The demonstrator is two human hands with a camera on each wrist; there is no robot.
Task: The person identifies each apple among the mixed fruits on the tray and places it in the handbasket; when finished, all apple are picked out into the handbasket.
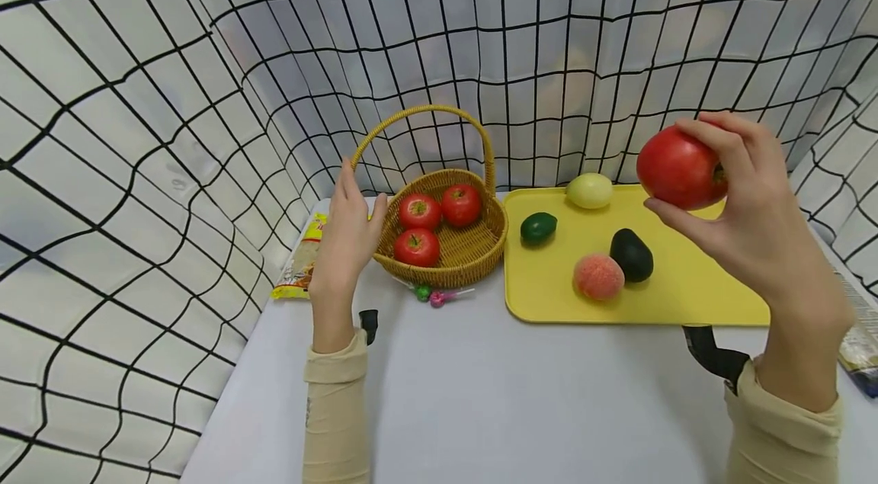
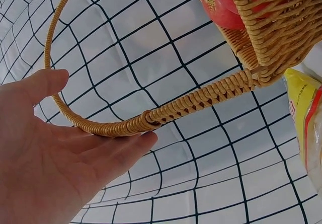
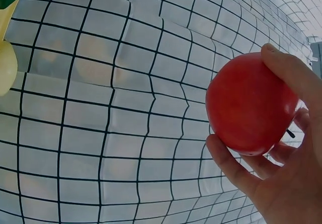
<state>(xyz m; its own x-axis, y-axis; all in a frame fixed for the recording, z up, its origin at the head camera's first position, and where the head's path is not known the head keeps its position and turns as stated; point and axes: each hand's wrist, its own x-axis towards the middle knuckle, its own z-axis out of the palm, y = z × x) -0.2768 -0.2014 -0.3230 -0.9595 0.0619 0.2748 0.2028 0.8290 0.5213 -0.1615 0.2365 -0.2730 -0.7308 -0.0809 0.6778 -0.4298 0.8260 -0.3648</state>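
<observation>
My right hand [image 1: 761,202] holds a red apple [image 1: 677,168] up above the right part of the yellow tray, thumb and fingers round its sides. In the right wrist view a dark stem shows on that apple [image 3: 251,103], on the palm side. At the wicker basket [image 1: 469,263], my left hand [image 1: 341,236] is raised by the left side of its arched handle [image 1: 428,109]. The left wrist view shows the handle [image 2: 191,102] lying along nearly straight fingers, the thumb apart. Several red apples [image 1: 417,248] sit inside the basket, whose right part shows bare wicker.
On the yellow tray [image 1: 700,305] lie a pale yellow lemon [image 1: 590,191], a small green fruit [image 1: 538,228], a dark avocado [image 1: 632,255] and a peach [image 1: 599,277]. Lollipops [image 1: 437,298] lie before the basket, a snack bag [image 1: 296,267] to its left. Black-gridded white cloth [image 1: 535,49] surrounds the table.
</observation>
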